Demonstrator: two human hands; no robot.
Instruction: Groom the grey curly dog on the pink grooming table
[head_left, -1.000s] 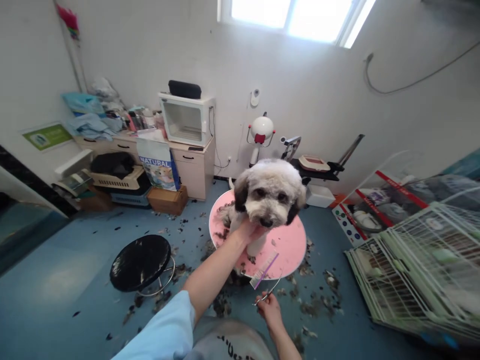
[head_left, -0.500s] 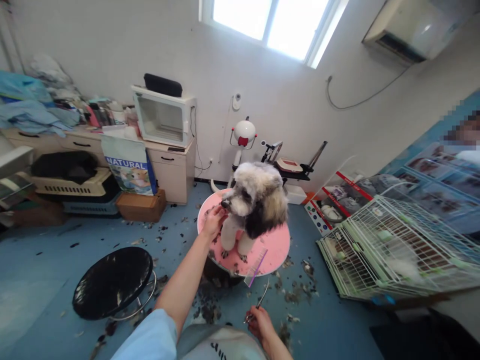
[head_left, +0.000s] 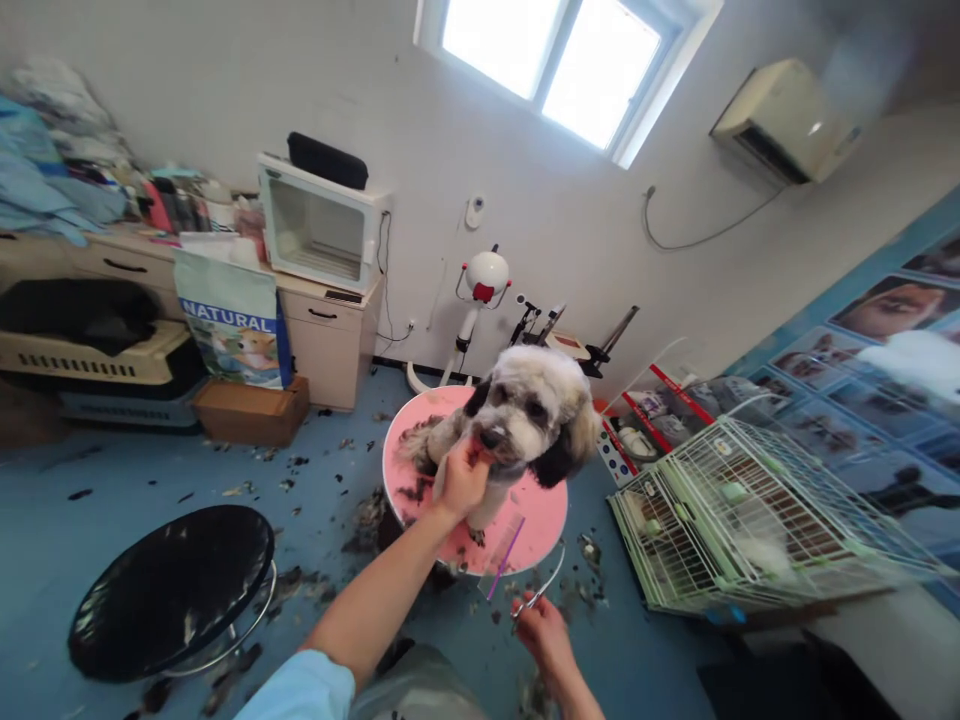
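Note:
A small dog [head_left: 544, 385] with a pale, curly head and dark ears sits on a round pink grooming table [head_left: 546, 520], facing me. My left hand [head_left: 463, 480] is closed at its chin, the fingertips tucked under the muzzle and partly hidden there. Low in front of the table, my right hand [head_left: 541, 625] grips curved grooming scissors [head_left: 551, 578] by the finger rings, the blades pointing up and right, apart from the dog. A clear comb with a purple spine [head_left: 506, 558] lies at the table's front edge. Dark hair clippings are scattered on the tabletop.
A black round stool [head_left: 176, 590] stands at the left. A green wire cage [head_left: 742, 520] is at the right. Behind the table are a white stand dryer [head_left: 486, 278] and a cabinet [head_left: 330, 350]. Cut hair litters the blue floor [head_left: 330, 490].
The dog's head has turned from facing left to facing me. My left hand has moved right, to under its chin. My right hand has shifted slightly right with the scissors. The view has shifted.

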